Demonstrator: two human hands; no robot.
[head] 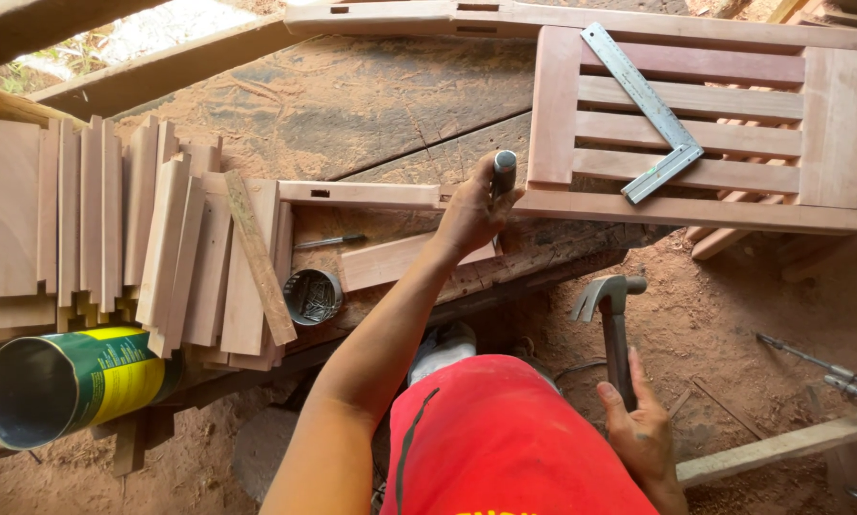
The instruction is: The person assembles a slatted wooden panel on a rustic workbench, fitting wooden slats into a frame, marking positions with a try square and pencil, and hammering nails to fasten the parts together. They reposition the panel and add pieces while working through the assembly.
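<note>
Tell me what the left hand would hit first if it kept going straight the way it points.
Probably the slatted wooden frame: the left hand, gripping a grey cylindrical tool, already sits at its lower-left corner. Depth is unclear.

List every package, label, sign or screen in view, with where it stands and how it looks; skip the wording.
Can: lying on its side at the lower left, below the stacked wooden slats; a cylinder with a dark open mouth, wrapped in a green and yellow printed label.
Small round tin: on the workbench by the slats, dark, unlabelled, holding nails.
No signs or screens.

The left hand (471, 215) hides most of the metal tool (504, 174); the plank stack (85, 219) runs off-frame left.
</note>
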